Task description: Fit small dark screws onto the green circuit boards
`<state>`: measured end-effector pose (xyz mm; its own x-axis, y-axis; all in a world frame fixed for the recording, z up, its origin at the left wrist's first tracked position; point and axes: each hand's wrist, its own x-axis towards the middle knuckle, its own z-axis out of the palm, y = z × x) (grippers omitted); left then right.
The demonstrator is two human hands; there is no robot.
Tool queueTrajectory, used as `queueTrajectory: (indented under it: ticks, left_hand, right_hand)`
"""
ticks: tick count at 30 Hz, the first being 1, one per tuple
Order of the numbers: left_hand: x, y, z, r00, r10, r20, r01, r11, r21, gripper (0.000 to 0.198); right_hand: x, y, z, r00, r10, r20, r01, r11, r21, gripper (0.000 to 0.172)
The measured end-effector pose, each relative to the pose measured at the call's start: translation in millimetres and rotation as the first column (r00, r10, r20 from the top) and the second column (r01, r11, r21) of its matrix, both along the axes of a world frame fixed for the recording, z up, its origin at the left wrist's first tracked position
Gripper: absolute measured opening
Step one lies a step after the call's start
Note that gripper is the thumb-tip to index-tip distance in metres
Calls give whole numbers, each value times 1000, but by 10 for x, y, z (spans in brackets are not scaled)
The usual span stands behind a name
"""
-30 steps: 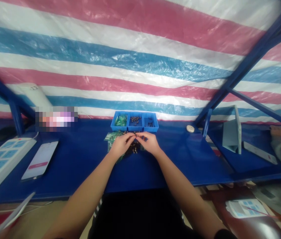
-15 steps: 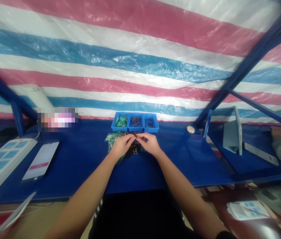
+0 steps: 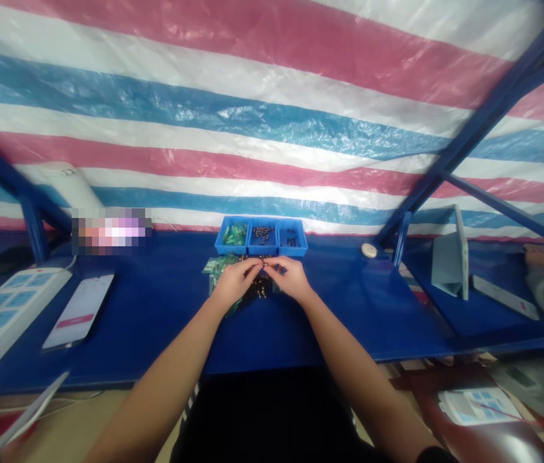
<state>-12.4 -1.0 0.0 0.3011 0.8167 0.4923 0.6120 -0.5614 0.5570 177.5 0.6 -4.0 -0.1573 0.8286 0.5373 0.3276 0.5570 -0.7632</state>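
A small dark part (image 3: 263,262) is pinched near frame centre, grip of left hand (image 3: 234,281) and right hand (image 3: 289,275) closed on it, and could be lost among the black-and-gold parts (image 3: 261,289) just below if the pinch is loosened.

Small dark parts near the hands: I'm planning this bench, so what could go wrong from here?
The bare left hand and bare right hand meet at the fingertips; any tiny piece between them could slip. The loose small black-and-gold parts lie close to the shiny green flat pieces, so they might mix. The blue plastic three-compartment tray, just beyond, might get nudged.
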Motion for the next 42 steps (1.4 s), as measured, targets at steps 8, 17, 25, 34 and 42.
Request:
queueTrajectory:
  ticks: [8, 17, 25, 34, 42]
  left_hand:
    - [0, -15, 28, 1000, 0, -6, 0, 1000, -26, 30]
    - [3, -7, 3, 1000, 17, 4, -17, 1000, -10, 27]
    - [1, -48, 83, 1000, -30, 4, 30, 1000, -8, 31]
    - [23, -13, 26, 998, -15, 57, 15, 1000, 6, 29]
    - [16, -31, 67, 993, -72, 93, 79, 995, -66, 27]
  right_hand:
    - [3, 0, -3, 1000, 1, 12, -1, 1000, 1, 22]
    - [9, -6, 14, 1000, 1, 10, -1, 1000, 2, 22]
    - [-10, -22, 30, 1000, -4, -14, 4, 1000, 4, 21]
    - [60, 31, 22, 999, -32, -27, 32, 999, -3, 21]
    - [23, -16, 35, 996, 64, -54, -64, 998, 0, 21]
